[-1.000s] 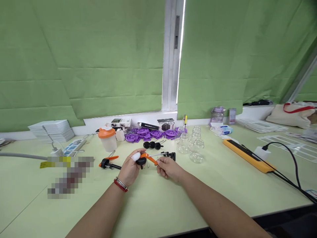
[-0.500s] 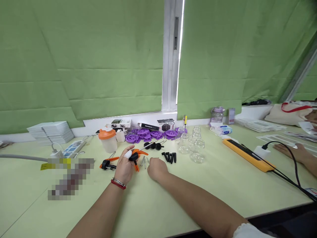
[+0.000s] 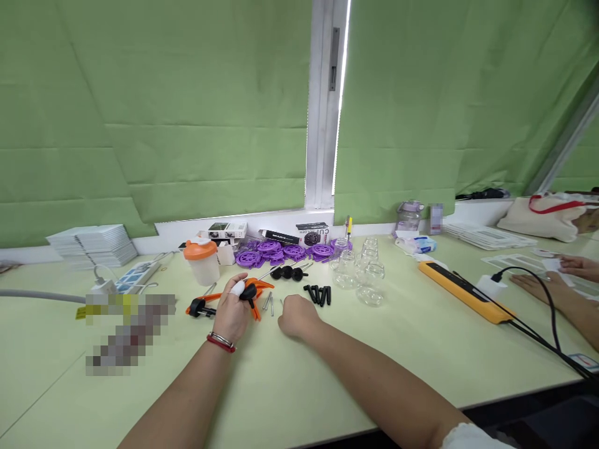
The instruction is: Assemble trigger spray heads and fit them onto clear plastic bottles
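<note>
Two hands have parted, leaving the left hand (image 3: 231,313) alone clasping a black knob (image 3: 248,292). The right hand (image 3: 299,317) rests beside metal pins (image 3: 267,302), its fingers' hold unclear.

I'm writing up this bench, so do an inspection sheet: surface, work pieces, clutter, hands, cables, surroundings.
Surface: pale green table below the green blinds.
Work pieces: black piece, orange parts, metal pins, black tubes, purple parts.
Clutter: orange-lidded cup, clear containers.
Hands: left hand holds the black piece; right hand near the metal pins, fingers hidden.
Cables: grey cable at left; black cable in a white adapter on the yellow strip.
Surroundings: another person's hands and a bag at right.
</note>
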Tool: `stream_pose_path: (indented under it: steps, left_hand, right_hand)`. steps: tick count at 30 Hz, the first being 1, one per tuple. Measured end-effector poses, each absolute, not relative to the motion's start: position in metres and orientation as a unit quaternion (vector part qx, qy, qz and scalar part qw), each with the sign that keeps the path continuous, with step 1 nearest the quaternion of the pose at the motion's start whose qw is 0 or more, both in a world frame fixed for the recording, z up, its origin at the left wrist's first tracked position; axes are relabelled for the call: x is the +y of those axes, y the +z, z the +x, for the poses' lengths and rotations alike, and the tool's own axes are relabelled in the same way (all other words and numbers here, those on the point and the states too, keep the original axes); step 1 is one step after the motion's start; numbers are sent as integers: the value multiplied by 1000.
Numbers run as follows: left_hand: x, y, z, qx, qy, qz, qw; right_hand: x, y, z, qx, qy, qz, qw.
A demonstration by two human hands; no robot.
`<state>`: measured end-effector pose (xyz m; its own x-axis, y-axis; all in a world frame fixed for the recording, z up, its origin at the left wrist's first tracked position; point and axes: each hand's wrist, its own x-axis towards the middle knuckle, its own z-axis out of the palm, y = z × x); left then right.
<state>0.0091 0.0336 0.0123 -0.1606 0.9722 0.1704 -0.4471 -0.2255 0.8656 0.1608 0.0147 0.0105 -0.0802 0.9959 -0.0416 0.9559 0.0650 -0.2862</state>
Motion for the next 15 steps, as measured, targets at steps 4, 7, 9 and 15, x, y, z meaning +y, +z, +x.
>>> stream_pose_path:
  steps: [4, 7, 9, 15]
  left_hand:
    - [33, 12, 11, 337, 680, 382, 528]
    - [34, 8, 11, 340, 670, 385, 536]
    - [34, 6, 13, 341, 662, 384, 546]
    - [28, 5, 23, 322, 628, 387, 593]
  right_hand:
    - [9, 11, 170, -737, 122, -655, 110]
    - [10, 4, 178, -749, 123, -636, 138]
    - [12, -1, 183, -748, 130, -633, 151]
    - [14, 12, 201, -725, 232, -572, 306]
